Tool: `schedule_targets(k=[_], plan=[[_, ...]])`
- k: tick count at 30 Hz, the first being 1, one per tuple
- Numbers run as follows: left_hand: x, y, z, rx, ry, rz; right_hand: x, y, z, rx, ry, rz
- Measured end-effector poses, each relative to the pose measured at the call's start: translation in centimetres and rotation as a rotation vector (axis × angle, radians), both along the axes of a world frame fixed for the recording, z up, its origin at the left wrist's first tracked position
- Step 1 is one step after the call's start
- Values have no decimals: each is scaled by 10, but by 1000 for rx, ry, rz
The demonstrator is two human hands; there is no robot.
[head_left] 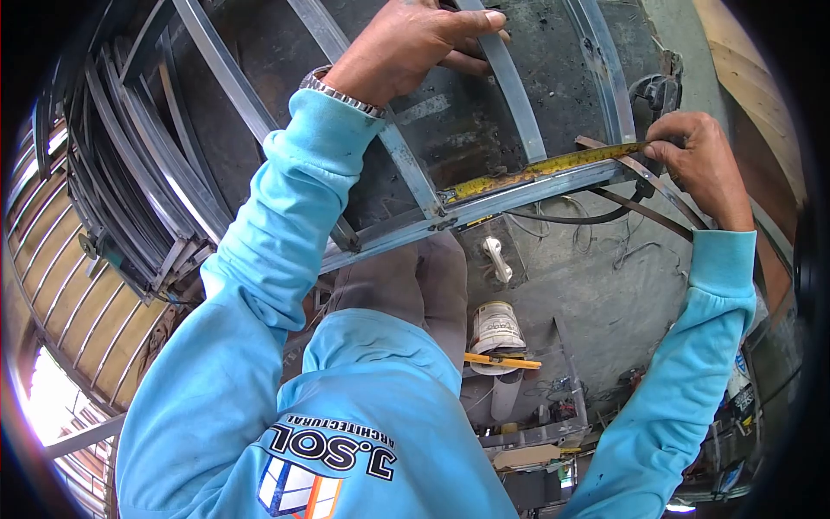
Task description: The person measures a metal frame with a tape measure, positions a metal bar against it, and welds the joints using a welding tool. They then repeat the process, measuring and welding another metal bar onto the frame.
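My left hand (411, 45), with a metal watch at the wrist, is closed around a grey metal bar (516, 99) at the top of the view. The bar's lower end meets the long square tube (536, 185) of a metal frame. My right hand (699, 164) pinches the right end of a worn yellow tape measure blade (540, 166) between thumb and fingers. The blade stretches along the upper side of that tube, passing the bar's lower end. Its left end lies near a crossbar (411, 169) of the frame.
More curved metal bars (143, 147) are stacked at the left. Thin metal strips (666, 186) lie beneath my right hand. Below the frame, a white bucket (497, 327) stands on the floor near a yellow tool (510, 361) and a white object (496, 259).
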State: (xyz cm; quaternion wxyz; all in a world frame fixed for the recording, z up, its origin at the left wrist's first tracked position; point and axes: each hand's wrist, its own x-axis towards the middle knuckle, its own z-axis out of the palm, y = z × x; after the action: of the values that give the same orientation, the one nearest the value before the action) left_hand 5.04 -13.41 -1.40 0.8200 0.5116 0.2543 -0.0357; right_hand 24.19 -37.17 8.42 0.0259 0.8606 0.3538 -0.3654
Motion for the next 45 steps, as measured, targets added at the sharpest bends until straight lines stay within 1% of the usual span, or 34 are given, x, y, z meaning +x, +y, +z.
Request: schedule_targets(k=[2, 5, 8, 12, 20, 25, 32, 34, 45], plan=[[1, 1, 1, 17, 74, -16, -1, 2, 1, -8, 0, -7], [1, 1, 4, 27, 85, -24, 0, 1, 0, -20, 0, -32], [-1, 1, 12, 21, 47, -27, 2, -1, -1, 13, 24, -11], [1, 1, 0, 16, 90, -5, 2, -2, -2, 37, 13, 17], [1, 3, 4, 55, 76, -36, 0, 1, 1, 6, 20, -12], [2, 2, 1, 50, 81, -20, 3, -4, -3, 70, 21, 41], [2, 2, -3, 27, 75, -25, 2, -2, -2, 8, 14, 3], [2, 2, -2, 29, 78, -23, 5, -6, -6, 73, 27, 59], [2, 2, 4, 49, 99, -12, 3, -2, -3, 51, 26, 20]])
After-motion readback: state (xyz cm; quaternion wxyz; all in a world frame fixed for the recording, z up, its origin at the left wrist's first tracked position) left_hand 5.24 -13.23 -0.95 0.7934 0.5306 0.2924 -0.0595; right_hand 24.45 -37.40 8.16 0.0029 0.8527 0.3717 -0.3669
